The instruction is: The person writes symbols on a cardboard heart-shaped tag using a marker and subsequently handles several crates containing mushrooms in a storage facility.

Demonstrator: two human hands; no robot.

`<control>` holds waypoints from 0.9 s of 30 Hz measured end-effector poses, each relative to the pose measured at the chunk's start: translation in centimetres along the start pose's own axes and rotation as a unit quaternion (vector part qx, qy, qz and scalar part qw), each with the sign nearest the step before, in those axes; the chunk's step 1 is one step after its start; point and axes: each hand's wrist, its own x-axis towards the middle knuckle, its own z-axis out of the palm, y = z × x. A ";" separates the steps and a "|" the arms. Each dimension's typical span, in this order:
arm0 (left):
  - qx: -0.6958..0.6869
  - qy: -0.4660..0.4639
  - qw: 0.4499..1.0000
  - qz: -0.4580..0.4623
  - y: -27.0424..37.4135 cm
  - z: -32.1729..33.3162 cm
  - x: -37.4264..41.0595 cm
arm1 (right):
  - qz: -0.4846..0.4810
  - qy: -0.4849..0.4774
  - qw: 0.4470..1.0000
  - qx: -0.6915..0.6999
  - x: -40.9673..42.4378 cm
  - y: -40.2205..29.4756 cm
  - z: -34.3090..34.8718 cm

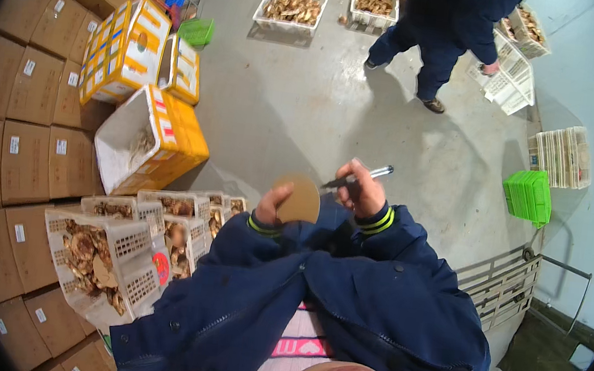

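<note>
My left hand [271,203] grips a brown cardboard piece [301,200] with a rounded outline, its thumb lying on the face. A marker pen [381,171] with a dark front part and a clear, shiny rear end is held in my right hand [367,195]. The pen's tip points left and is close to the cardboard's right edge; I cannot tell whether they touch. At my left stands a white plastic crate [124,253] of brown mushrooms [85,254], with a pale cardboard piece [104,273] lying on them.
Stacked cartons [36,81] line the left side, beside yellow-and-white foam boxes [183,141]. Farther off, a person [433,30] in dark clothes touches a tilted white crate [515,84]. Green baskets [527,196] and a metal trolley [505,280] stand at the right.
</note>
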 end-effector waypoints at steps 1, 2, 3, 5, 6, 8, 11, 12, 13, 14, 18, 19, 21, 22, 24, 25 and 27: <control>-0.052 -0.032 0.998 -0.012 0.0 -0.4 0.1 | -0.012 0.018 1.000 0.016 0.2 0.4 0.0; -0.105 -0.064 0.992 -0.022 -0.1 -0.7 0.5 | -0.011 0.034 0.999 0.007 0.1 0.2 0.1; -0.153 -0.093 0.983 -0.028 -0.1 -1.1 0.5 | -0.011 0.045 0.999 0.001 0.0 0.0 0.4; -0.177 -0.125 0.975 -0.057 0.3 -0.7 0.3 | -0.015 0.017 1.000 -0.006 -0.4 -0.1 0.9; -0.188 -0.151 0.968 -0.071 0.4 -0.3 0.6 | -0.028 0.003 1.000 -0.003 -0.4 0.1 1.0; -0.217 -0.186 0.956 -0.064 0.3 -0.7 0.9 | -0.036 0.007 0.999 -0.022 -0.4 0.4 1.9; -0.224 -0.173 0.956 -0.081 0.1 -1.1 0.6 | -0.041 0.007 0.998 -0.040 -0.7 0.2 2.7; -0.206 -0.151 0.963 -0.088 0.2 -0.8 0.6 | -0.045 0.000 0.998 -0.045 -0.7 0.1 2.8; -0.187 -0.129 0.969 -0.096 0.3 -0.7 0.6 | -0.049 -0.007 0.997 -0.050 -0.6 0.0 2.8; -0.161 -0.133 0.975 -0.081 0.2 -0.7 0.4 | -0.035 -0.012 0.998 -0.052 -0.5 0.3 2.7; -0.009 -0.033 0.999 -0.040 0.4 2.4 -0.1 | -0.013 -0.079 0.994 -0.073 0.2 1.5 2.5; 0.041 0.023 0.998 -0.034 0.7 3.5 -0.3 | -0.014 -0.095 0.992 -0.078 -0.1 1.3 2.7; 0.022 -0.013 0.999 -0.046 -0.1 1.3 -0.1 | 0.035 -0.107 0.990 -0.088 -0.3 1.0 2.7; 0.022 -0.023 0.999 -0.042 0.7 3.2 -0.3 | 0.049 -0.117 0.990 -0.067 -0.1 1.3 2.3; 0.024 -0.078 0.996 -0.036 1.2 3.7 -0.1 | 0.079 -0.140 0.987 -0.023 0.4 2.2 1.5; 0.022 -0.092 0.995 -0.044 1.2 3.4 0.0 | 0.079 -0.140 0.987 -0.013 0.4 2.3 1.5; 0.017 -0.118 0.991 -0.055 1.5 3.2 -0.1 | 0.082 -0.143 0.986 0.004 0.5 2.4 1.9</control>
